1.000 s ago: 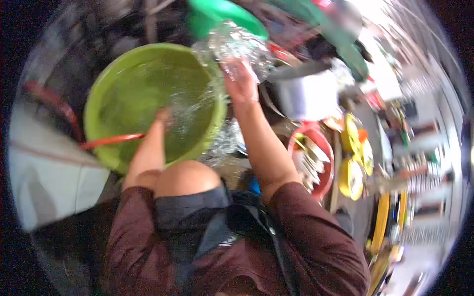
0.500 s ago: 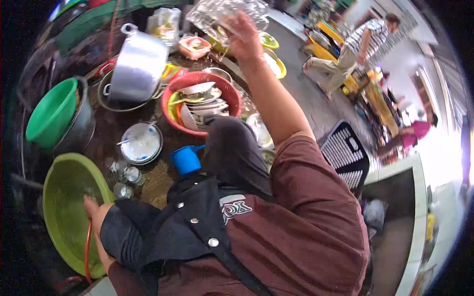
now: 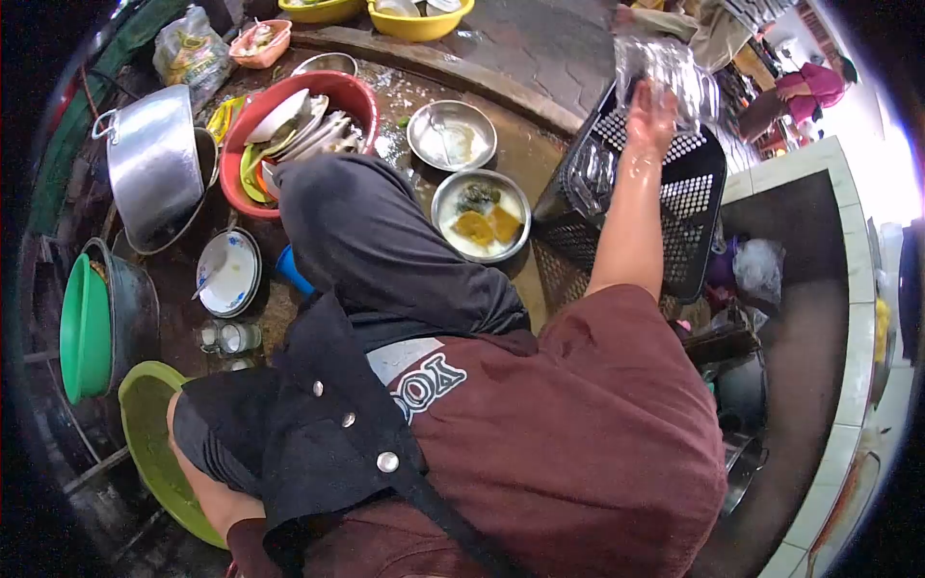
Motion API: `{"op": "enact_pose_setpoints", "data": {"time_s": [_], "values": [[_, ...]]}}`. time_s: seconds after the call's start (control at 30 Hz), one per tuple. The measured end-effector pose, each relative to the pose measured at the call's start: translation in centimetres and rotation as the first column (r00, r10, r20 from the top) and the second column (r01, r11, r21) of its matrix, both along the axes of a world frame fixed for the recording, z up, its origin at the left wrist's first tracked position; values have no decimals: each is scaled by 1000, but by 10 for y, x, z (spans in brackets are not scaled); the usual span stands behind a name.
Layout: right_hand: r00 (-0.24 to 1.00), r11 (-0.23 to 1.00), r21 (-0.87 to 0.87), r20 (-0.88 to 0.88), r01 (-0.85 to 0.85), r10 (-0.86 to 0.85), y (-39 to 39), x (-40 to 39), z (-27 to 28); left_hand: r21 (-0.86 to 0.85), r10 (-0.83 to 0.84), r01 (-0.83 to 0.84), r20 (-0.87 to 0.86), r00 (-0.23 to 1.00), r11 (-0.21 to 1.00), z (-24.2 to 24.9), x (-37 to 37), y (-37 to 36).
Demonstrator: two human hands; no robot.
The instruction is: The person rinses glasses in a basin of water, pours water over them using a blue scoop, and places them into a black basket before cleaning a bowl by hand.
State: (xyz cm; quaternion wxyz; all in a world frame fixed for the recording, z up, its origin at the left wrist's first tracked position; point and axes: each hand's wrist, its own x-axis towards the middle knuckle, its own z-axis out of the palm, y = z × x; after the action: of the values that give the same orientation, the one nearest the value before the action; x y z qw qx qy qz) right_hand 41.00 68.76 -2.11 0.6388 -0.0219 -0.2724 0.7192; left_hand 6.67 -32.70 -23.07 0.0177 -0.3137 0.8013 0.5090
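My right hand (image 3: 652, 120) is raised over the black perforated crate (image 3: 696, 217) at the right. It grips a clear, ribbed tray-like piece (image 3: 679, 77), blurred by motion; the exact kind does not show. Another clear ribbed piece (image 3: 588, 178) lies inside the crate. Water shines on my right wrist. My left arm (image 3: 226, 491) reaches down beside my knee toward the olive-green basin (image 3: 159, 443), and the left hand itself is hidden.
A red basin (image 3: 361, 101) of stacked dishes stands ahead. Near it are a large metal pot (image 3: 154, 164), stacked plates (image 3: 228, 275), glasses (image 3: 236, 336), a metal bowl with food scraps (image 3: 491, 246) and another metal bowl (image 3: 451, 135). A tiled ledge (image 3: 843, 260) runs along the right.
My right hand has swung right with the clear piece, from above the red basin to over the black crate. The view has turned right, and my left hand has gone out of sight.
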Motion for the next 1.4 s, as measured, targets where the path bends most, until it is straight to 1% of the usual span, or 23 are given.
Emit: {"op": "enact_pose_setpoints", "data": {"time_s": [0.07,0.13,0.17,0.23,0.37,0.43,0.5,0.53,0.6,0.63,0.7,0.77,0.8,0.9,0.97,1.03,1.07,1.1,1.17,1.23,1.3,1.33,1.4], "values": [[997,996,-51,-11,78,-78,18,50,-25,277,160,-166,44,986,946,14,-12,-16],[990,991,-21,-29,135,-136,15,90,-45,434,261,-278,99,960,857,27,-32,-34],[985,985,-38,-13,170,-171,26,109,-61,481,291,-308,111,950,821,36,-37,-40],[953,921,-253,27,298,-301,24,131,-75,540,341,-358,137,930,762,54,-54,-53],[963,894,-372,1,250,-269,48,167,-115,626,397,-410,170,902,664,96,-83,-70],[932,832,-421,119,361,-344,61,163,-126,650,357,-368,156,921,665,120,-95,-79],[940,843,-416,137,342,-313,82,160,-142,504,57,-76,52,997,860,156,-91,-39],[926,812,-445,188,378,-329,93,155,-149,406,-83,73,7,997,911,169,-89,-23],[913,773,-486,239,407,-331,109,146,-167,411,110,-105,10,994,906,171,-113,-42],[907,745,-519,252,420,-337,122,142,-177,412,206,-190,5,979,891,195,-102,-8],[906,711,-561,263,424,-333,138,136,-196,442,1,88,-196,981,893,212,-71,51],[919,705,-591,286,392,-271,149,129,-213,331,119,-110,-7,993,937,205,-101,44],[929,737,-567,259,368,-265,166,129,-233,299,200,-194,11,980,934,205,-104,58],[899,649,-623,310,437,-309,188,123,-262,223,264,-277,88,961,935,197,-105,97],[893,627,-636,320,451,-317,191,116,-273,233,323,-328,61,944,916,189,-100,125],[851,714,-490,429,501,-303,202,120,-297,207,188,-202,89,978,957,177,-103,117],[897,703,-561,333,437,-291,211,121,-303,226,175,-195,105,979,954,171,-102,122],[897,697,-569,338,437,-287,215,121,-312,246,162,-188,122,979,951,167,-102,125],[833,704,-474,449,529,-324,221,124,-319,230,209,-233,125,970,945,162,-101,136],[834,698,-476,431,534,-344,216,126,-324,213,250,-275,134,959,938,157,-100,148],[827,686,-471,399,555,-395,218,129,-325,92,252,-270,174,952,959,152,-100,156],[879,710,-518,304,477,-368,242,148,-356,85,252,-270,178,951,959,153,-98,160],[862,720,-485,370,497,-346,250,155,-362,151,91,-133,253,963,980,152,-96,163]]}}
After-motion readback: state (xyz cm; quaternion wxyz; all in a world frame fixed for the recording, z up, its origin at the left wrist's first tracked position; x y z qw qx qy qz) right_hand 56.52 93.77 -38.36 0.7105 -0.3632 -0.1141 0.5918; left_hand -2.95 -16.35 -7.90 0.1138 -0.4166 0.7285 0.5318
